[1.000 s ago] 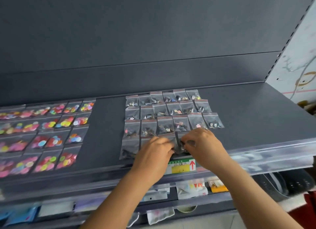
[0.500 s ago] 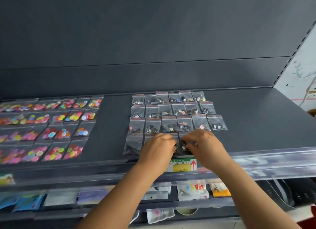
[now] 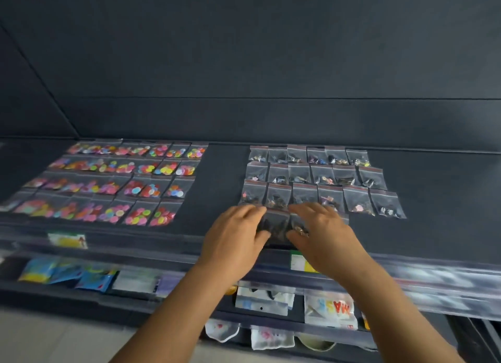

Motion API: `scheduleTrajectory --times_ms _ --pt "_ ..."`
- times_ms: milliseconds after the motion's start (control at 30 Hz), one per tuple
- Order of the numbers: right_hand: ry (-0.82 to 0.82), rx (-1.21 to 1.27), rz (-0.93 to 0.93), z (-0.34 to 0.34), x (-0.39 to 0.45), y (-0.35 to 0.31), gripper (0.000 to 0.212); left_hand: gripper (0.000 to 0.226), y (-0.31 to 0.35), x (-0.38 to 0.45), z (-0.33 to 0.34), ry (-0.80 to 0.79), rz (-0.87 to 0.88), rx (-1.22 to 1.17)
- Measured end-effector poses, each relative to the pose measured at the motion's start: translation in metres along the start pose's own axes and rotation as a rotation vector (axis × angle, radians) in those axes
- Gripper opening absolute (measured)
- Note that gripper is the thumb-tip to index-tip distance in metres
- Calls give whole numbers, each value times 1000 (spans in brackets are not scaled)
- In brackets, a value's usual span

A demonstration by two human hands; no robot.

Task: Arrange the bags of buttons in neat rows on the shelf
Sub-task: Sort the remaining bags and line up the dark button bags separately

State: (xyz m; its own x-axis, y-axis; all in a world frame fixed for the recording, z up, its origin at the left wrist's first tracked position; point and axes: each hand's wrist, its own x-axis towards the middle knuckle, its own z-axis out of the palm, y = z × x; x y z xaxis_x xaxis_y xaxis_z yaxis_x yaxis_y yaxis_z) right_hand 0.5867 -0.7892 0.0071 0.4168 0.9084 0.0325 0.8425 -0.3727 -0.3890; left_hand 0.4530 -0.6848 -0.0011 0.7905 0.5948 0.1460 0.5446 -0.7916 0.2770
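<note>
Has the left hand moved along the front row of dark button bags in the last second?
Yes. The left hand has shifted left along the front row: it now covers the spot below the leftmost third-row bag, where the front row's leftmost bag showed before.

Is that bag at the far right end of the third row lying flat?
Flat: the bag lies spread on the shelf, buttons showing through it.

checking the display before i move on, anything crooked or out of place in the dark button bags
Mostly tidy. The third row juts further right than the two behind it, with its end bag tilted. The front row is unfinished, under the left hand and right hand.
</note>
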Motion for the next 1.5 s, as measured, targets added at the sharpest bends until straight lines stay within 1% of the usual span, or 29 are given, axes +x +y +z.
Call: scheduleTrajectory --times_ms 100,233,400,733,867,1033,1133,1267,1500 --pt "-22 -40 -112 16 10 -28 61 54 -29 -18 -9 19 -82 15" --pt "-56 -43 -222 38 27 -75 66 57 -74 -45 -24 51 -194 27" --pt "-107 -29 -306 73 46 -153 65 58 -144 -83 -52 89 -301 36" --pt "-203 -10 -477 153 74 -336 66 58 -301 -176 -110 156 -466 81" --pt "-227 3 -551 183 81 -399 65 57 -352 -213 -126 187 -540 96" --pt "-291 5 -630 211 91 -461 63 54 -404 -246 -139 197 -654 113" --pt "-319 -12 -660 225 103 -494 62 56 -435 -256 -145 204 -706 110" --pt "-346 -9 -677 245 133 -532 61 55 -479 -256 -157 229 -708 111" --pt "-356 -44 -678 278 218 -594 66 56 -573 -221 -187 257 -687 131"
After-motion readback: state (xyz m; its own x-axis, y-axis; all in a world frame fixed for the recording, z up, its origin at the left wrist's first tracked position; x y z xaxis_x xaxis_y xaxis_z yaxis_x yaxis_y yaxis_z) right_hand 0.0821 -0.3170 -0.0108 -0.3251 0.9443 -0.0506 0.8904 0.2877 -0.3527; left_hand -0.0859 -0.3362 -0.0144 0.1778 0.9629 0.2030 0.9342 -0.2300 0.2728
